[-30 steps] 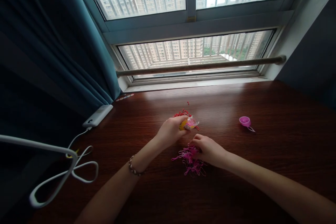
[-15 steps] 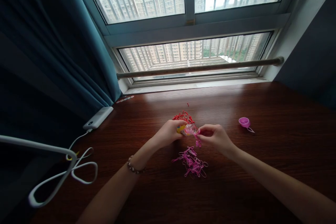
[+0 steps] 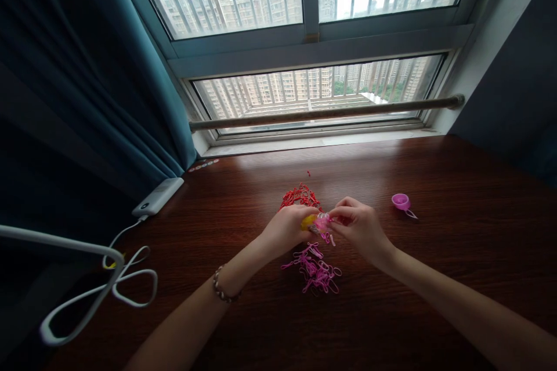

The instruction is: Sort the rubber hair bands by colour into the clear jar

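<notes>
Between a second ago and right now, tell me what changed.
The right hand has moved forward from the pink pile to the clear-and-yellow item, pinching pink pieces. The left hand still holds that item; the red pile and pink cup stay put.

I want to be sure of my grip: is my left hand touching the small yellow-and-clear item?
Touching. The head view shows the left hand closed around the yellow-and-clear item, with digits above and below its yellow part.
</notes>
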The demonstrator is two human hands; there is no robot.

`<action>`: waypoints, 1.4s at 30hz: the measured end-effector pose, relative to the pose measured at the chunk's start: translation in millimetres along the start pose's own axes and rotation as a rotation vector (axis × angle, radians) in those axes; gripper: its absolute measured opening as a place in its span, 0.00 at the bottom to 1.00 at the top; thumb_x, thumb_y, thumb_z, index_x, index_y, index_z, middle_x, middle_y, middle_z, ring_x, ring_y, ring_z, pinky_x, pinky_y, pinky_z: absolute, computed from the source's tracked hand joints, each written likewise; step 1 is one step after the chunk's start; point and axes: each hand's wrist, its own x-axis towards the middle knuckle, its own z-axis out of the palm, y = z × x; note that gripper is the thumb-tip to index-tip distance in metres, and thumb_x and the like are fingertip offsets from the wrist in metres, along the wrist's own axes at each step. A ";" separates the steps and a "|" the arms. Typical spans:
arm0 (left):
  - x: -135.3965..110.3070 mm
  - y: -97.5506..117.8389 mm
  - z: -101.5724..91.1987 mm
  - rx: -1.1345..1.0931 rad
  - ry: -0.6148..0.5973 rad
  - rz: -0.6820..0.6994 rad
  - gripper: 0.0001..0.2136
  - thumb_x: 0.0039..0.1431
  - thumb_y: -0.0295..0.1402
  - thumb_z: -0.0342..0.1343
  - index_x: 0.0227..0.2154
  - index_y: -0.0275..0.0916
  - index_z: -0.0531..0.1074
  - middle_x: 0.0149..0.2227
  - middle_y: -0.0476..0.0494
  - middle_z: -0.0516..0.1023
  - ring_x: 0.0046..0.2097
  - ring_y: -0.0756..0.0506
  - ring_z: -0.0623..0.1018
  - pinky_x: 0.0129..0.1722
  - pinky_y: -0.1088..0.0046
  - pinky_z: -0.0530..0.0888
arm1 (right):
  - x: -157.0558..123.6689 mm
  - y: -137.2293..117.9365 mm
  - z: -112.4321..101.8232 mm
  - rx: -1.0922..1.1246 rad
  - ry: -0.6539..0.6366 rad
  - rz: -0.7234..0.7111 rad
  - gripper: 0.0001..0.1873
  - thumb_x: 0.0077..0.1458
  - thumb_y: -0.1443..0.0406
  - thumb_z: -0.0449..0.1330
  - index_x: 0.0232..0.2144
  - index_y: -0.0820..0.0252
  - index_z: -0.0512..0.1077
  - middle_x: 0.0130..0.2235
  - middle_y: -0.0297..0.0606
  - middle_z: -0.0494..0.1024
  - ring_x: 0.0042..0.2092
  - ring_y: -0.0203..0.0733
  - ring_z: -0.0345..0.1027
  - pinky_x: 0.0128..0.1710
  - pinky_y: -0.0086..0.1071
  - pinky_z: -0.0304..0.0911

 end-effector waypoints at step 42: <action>8.3 -13.7 -6.9 -0.464 0.375 -0.111 0.21 0.46 0.34 0.59 0.45 0.35 0.66 0.43 0.41 0.74 0.45 0.43 0.73 0.46 0.65 0.69 | -37.3 0.2 46.8 -0.265 -0.605 -0.202 0.08 0.48 0.63 0.59 0.32 0.60 0.71 0.35 0.39 0.71 0.36 0.39 0.64 0.36 0.28 0.60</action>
